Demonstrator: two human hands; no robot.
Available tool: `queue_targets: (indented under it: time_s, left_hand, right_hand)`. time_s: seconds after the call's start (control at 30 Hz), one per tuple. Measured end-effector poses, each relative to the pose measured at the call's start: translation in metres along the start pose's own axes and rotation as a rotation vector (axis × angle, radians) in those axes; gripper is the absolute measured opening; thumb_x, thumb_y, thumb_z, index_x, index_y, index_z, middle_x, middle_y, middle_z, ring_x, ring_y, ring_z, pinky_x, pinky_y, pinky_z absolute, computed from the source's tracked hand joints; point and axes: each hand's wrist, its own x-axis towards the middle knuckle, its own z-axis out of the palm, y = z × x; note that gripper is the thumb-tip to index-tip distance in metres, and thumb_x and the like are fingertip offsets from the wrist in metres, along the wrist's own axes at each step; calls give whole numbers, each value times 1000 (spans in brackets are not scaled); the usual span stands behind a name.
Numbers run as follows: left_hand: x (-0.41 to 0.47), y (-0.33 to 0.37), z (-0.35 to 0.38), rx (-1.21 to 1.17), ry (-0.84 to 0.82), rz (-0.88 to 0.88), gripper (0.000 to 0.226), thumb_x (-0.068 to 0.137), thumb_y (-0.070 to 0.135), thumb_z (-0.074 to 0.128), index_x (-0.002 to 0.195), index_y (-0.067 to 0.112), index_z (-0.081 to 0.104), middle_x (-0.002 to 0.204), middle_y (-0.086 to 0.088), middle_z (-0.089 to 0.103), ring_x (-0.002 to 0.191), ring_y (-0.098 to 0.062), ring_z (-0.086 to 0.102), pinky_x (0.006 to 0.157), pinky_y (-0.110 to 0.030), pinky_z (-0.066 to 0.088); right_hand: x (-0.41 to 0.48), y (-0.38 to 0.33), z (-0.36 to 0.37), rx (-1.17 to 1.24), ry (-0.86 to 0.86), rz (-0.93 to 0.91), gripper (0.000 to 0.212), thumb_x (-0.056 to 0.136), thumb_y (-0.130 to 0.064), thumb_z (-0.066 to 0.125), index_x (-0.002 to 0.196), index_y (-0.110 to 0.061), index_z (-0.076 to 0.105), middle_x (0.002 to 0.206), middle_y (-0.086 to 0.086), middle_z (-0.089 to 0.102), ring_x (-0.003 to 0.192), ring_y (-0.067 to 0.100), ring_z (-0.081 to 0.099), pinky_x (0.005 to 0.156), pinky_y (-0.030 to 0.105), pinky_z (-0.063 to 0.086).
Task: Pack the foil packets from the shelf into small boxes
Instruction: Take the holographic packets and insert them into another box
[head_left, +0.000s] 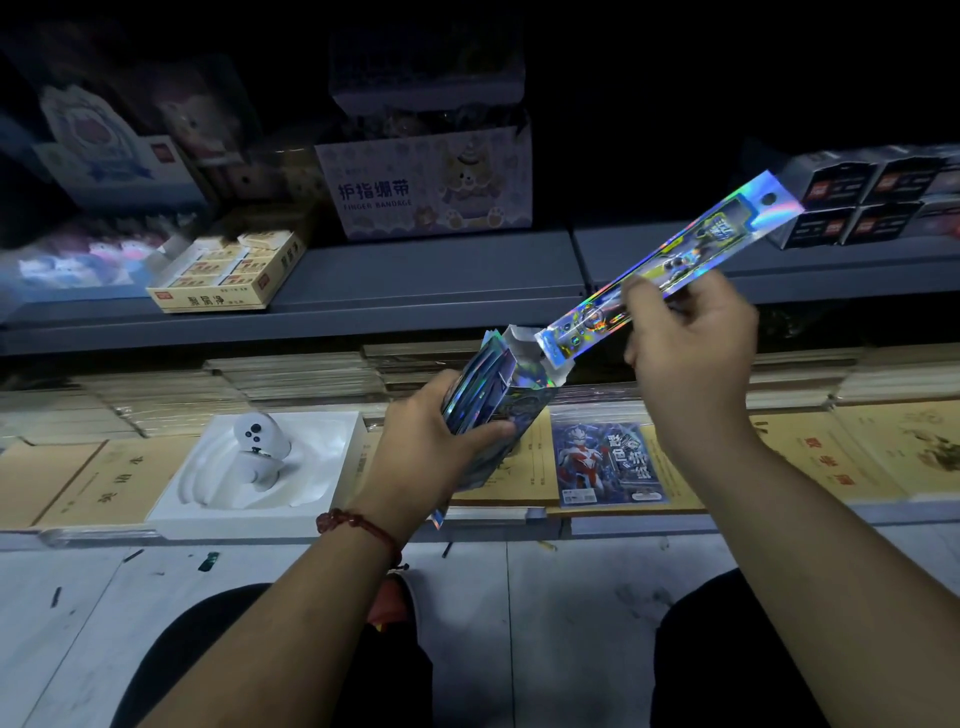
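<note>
Fingers (643, 305) of my right hand (691, 343): curled, thumb and fingertips pinching the long foil packet (675, 260) near its middle.
Fingers (491, 430) of my left hand (431, 441): wrapped round the small box (501, 387), thumb across its front, gripping it firmly.
Foil packet: held in the air right of centre, slanting from the upper right down to the box; its lower end is at the open mouth, and I cannot tell whether it is inside.
Small box: holographic, tilted, top flap open, held in the air at the middle of the frame in front of the lower shelf (649, 522).
Wrist: a red bead bracelet (358, 525) on my left arm.
Upper shelf (415, 283): grey, running across the upper half; a "Finger Bandage" carton (426, 192) stands at centre, an open eraser box (228, 275) to its left, black boxes (857, 202) stacked at the upper right.
Lower shelf: covered with tan exercise books (93, 483) lying flat, wrapped stacks (260, 384) behind them.
Left of centre: a white moulded tray (322, 467) on the books, with a white controller (260, 441) sitting in it.
Below my right hand: a blue hero-print pack (608, 462) lying flat on the books.
Floor (311, 597): pale tiles with dark scuffs, along the bottom of the frame.
Knees (727, 654): in dark trousers, at the lower left and lower right.
Room: dim, with the top of the frame nearly black.
</note>
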Motion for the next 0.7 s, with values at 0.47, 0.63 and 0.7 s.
queue_targets:
  time_s: [0.47, 0.63, 0.7]
  left_hand:
    - [0, 0, 0, -14, -13, 30, 39, 76, 34, 89, 108, 28, 67, 89, 13, 73, 82, 4, 66, 66, -9, 49]
    - [-1, 1, 0, -17, -11, 47, 38, 77, 32, 88, 108, 27, 67, 87, 11, 72, 80, 2, 66, 65, -8, 46]
    - [-1, 1, -1, 7, -8, 51, 37, 77, 31, 89, 107, 28, 67, 85, 13, 71, 79, 5, 64, 65, -7, 45]
  right_hand:
    - [-17, 4, 9, -257, -316, -112, 21, 96, -25, 71, 76, -30, 65, 50, 8, 51, 44, 11, 37, 45, 29, 28]
    - [-19, 9, 13, -471, -495, -74, 18, 91, -31, 73, 84, -14, 76, 72, -13, 64, 64, 6, 60, 56, 28, 49]
    - [-21, 11, 14, -541, -559, -75, 21, 92, -35, 70, 85, -16, 77, 88, -6, 69, 78, 10, 65, 67, 36, 56]
